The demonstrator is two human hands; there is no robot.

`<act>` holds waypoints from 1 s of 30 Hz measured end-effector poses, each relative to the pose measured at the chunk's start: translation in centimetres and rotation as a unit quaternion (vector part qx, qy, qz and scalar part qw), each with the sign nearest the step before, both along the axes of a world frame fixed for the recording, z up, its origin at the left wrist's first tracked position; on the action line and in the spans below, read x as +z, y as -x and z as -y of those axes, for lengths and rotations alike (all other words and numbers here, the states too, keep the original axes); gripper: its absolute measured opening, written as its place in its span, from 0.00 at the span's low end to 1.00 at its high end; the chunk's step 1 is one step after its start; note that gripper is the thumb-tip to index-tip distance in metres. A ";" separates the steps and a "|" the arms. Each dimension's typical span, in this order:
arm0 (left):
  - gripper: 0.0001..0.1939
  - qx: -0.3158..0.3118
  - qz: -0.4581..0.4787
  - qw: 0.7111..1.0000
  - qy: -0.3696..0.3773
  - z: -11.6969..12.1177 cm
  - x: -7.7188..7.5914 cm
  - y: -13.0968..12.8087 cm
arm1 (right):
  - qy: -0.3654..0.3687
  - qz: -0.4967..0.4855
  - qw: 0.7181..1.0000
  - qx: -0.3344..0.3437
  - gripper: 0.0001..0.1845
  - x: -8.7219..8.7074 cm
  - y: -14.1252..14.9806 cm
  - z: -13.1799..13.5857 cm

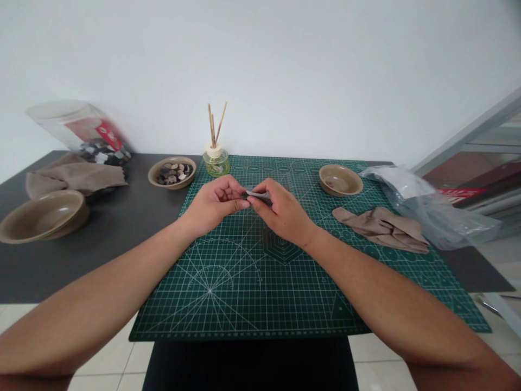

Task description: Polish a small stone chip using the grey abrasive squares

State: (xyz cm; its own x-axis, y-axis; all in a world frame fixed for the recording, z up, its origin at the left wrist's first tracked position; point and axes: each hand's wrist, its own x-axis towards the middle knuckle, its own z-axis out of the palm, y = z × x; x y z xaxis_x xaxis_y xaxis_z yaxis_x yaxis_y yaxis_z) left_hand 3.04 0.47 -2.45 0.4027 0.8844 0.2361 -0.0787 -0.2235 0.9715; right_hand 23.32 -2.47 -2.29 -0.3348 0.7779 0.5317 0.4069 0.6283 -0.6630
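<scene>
Over the middle of the green cutting mat [240,304], both my hands meet at the fingertips. My right hand [287,214] is closed on a small, thin grey folded piece [260,195], which looks like cloth or sandpaper. With thumb and forefinger, my left hand [214,203] pinches a small dark piece at the left end of the grey one. Fingers hide most of that dark piece, so its kind is unclear. Behind my left hand is a tan bowl [172,184] of small dark and pale flat pieces. Another small tan bowl [341,184] stands beyond my right hand.
A reed diffuser [216,160] stands at the mat's back edge. To the left are a large tan bowl [67,222], a brown cloth [79,176] and a clear bag [61,119] of dark pieces. Another brown cloth [382,228] and a plastic bag [439,220] lie right.
</scene>
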 end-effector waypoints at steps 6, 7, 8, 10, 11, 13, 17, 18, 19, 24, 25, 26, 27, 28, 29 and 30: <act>0.15 -0.005 -0.004 1.000 0.010 0.1 0.2 0.0 | 0.010 0.008 1.000 0.012 0.08 0.1 -0.1 -0.2; 0.15 -0.005 -0.005 1.000 0.010 0.1 0.2 0.0 | 0.010 0.009 1.000 0.010 0.09 0.1 -0.1 -0.2; 0.15 -0.006 -0.007 1.000 0.009 0.1 0.2 0.0 | 0.011 0.009 1.000 0.007 0.09 0.1 -0.1 -0.1; 0.15 -0.005 -0.011 1.000 0.006 0.1 0.2 0.0 | 0.008 0.008 1.000 0.001 0.10 0.2 -0.1 0.0; 0.15 -0.004 -0.012 1.000 0.005 0.1 0.2 0.0 | 0.006 0.007 1.000 -0.002 0.10 0.2 -0.1 0.1; 0.15 -0.004 -0.013 1.000 0.007 0.2 0.2 0.0 | 0.002 0.006 1.000 -0.009 0.10 0.3 0.0 0.2; 0.15 -0.008 -0.006 1.000 0.017 0.2 0.2 -0.1 | -0.004 0.004 1.000 -0.012 0.10 0.4 -0.1 0.2; 0.15 -0.009 -0.004 1.000 0.019 0.2 0.3 -0.1 | -0.005 0.001 1.000 -0.011 0.10 0.4 -0.1 0.2; 0.15 -0.009 -0.001 1.000 0.020 0.2 0.3 -0.1 | -0.005 -0.003 1.000 -0.010 0.10 0.4 -0.1 0.2; 0.15 -0.005 0.004 1.000 0.016 0.3 0.4 -0.1 | 0.009 -0.011 1.000 -0.005 0.08 0.4 -0.1 0.3; 0.15 -0.005 0.002 1.000 0.014 0.3 0.4 -0.1 | 0.011 -0.009 1.000 -0.001 0.08 0.4 -0.1 0.3; 0.15 -0.006 0.001 1.000 0.013 0.3 0.4 -0.1 | 0.011 -0.006 1.000 0.004 0.08 0.4 -0.1 0.3; 0.16 -0.007 0.000 1.000 0.012 0.3 0.4 -0.1 | 0.011 -0.005 1.000 0.009 0.08 0.4 -0.2 0.2; 0.16 -0.008 0.000 1.000 0.012 0.3 0.3 -0.1 | 0.010 -0.005 1.000 0.012 0.07 0.4 -0.2 0.2; 0.16 -0.008 0.000 1.000 0.012 0.3 0.3 -0.1 | 0.009 -0.006 1.000 0.013 0.07 0.4 -0.2 0.2; 0.16 -0.009 0.001 1.000 0.012 0.3 0.3 -0.1 | 0.008 -0.007 1.000 0.014 0.07 0.4 -0.2 0.2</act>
State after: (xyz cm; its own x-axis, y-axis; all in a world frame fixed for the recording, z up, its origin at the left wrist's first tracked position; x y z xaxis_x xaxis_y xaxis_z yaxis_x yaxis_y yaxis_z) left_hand 3.10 0.22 -2.20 0.4171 0.8826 0.2170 -0.0852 -0.1997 0.9761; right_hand 23.54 -2.66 -1.92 -0.3493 0.7770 0.5236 0.3799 0.6283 -0.6789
